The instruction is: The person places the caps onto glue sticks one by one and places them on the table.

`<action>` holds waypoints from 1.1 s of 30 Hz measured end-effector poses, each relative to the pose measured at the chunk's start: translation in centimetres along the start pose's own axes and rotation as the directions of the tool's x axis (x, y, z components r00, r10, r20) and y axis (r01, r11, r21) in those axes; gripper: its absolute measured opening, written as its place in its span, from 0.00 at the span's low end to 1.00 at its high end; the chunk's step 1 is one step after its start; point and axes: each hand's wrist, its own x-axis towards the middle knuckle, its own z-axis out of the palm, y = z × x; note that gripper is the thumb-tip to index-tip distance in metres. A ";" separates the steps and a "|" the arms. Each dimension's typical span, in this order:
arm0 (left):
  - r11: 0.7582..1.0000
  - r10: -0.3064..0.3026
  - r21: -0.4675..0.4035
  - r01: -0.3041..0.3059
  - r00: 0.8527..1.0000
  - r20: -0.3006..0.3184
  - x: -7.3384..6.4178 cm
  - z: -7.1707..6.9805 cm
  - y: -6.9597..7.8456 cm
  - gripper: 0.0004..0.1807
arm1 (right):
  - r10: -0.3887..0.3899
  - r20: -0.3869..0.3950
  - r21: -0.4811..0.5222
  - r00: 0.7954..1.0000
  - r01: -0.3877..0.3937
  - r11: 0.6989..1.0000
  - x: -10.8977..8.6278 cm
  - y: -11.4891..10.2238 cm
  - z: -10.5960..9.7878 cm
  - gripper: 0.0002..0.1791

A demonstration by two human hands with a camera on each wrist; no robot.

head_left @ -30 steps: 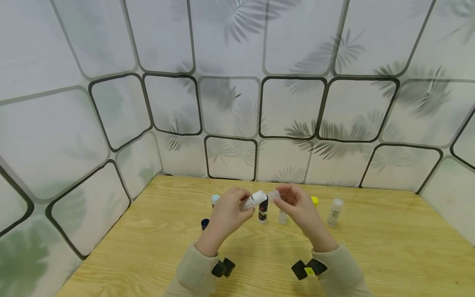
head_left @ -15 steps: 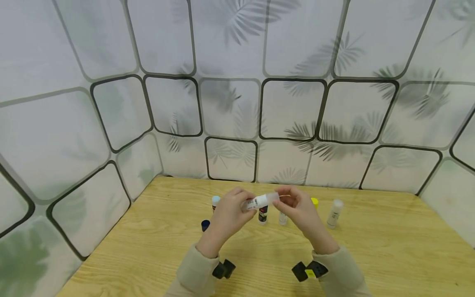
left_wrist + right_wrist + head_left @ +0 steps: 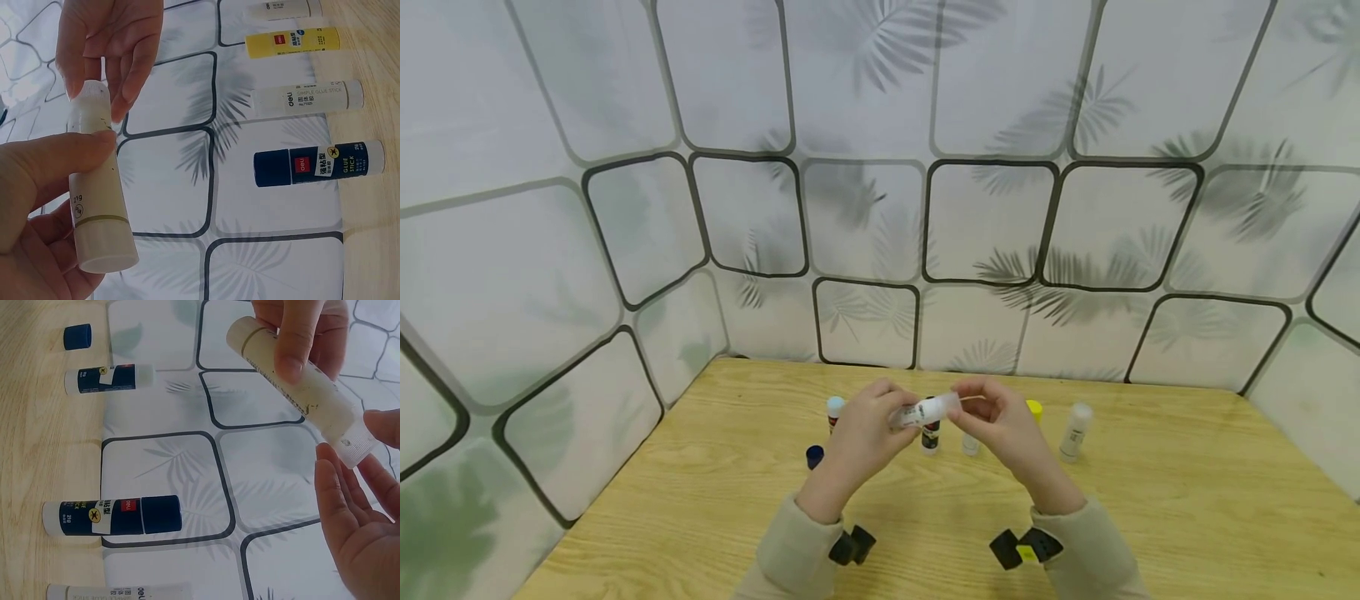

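Note:
My left hand (image 3: pixel 859 429) holds a white glue stick (image 3: pixel 916 412) tilted above the table, thumb across its barrel in the left wrist view. At the stick's far end sits a translucent ribbed cap (image 3: pixel 353 445). My right hand (image 3: pixel 1003 425) pinches this cap between thumb and fingers. Behind the hands stand a navy glue stick (image 3: pixel 319 164), a white glue stick (image 3: pixel 309 98) and a yellow glue stick (image 3: pixel 292 42), all upright in the head view. Another navy-labelled stick (image 3: pixel 103 379) is uncapped, with a pale top. Near it lies a loose navy cap (image 3: pixel 77 337).
One more white glue stick (image 3: pixel 1076 432) stands to the right on the wooden table (image 3: pixel 1195 500). A patterned cloth (image 3: pixel 865 217) hangs behind the table and along its sides. Black wrist devices (image 3: pixel 1026 546) sit at both sleeves.
My right hand has brought the cap leftward onto the end of the white glue stick, where the two were apart a second ago. The stick in my left hand now lies flatter.

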 end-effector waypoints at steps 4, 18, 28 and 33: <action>1.000 0.008 -0.003 -0.008 1.000 0.008 0.0 0.0 0.2 0.14 | 0.002 0.024 -0.002 1.000 -0.002 1.000 0.0 0.0 0.0 0.17; 0.999 0.024 0.029 -0.024 1.000 0.010 -0.1 -0.3 0.4 0.14 | -0.025 0.053 -0.038 0.998 0.027 0.999 -0.1 0.1 0.0 0.17; 1.000 0.019 0.002 -0.019 1.000 0.007 0.0 -0.6 0.2 0.14 | -0.035 0.078 -0.149 0.996 0.047 0.988 -0.3 0.1 -1.0 0.18; 0.999 0.024 0.020 -0.025 0.999 0.031 0.0 -0.6 0.3 0.14 | -0.064 0.106 -0.139 0.992 0.079 0.987 -0.4 0.0 -1.3 0.17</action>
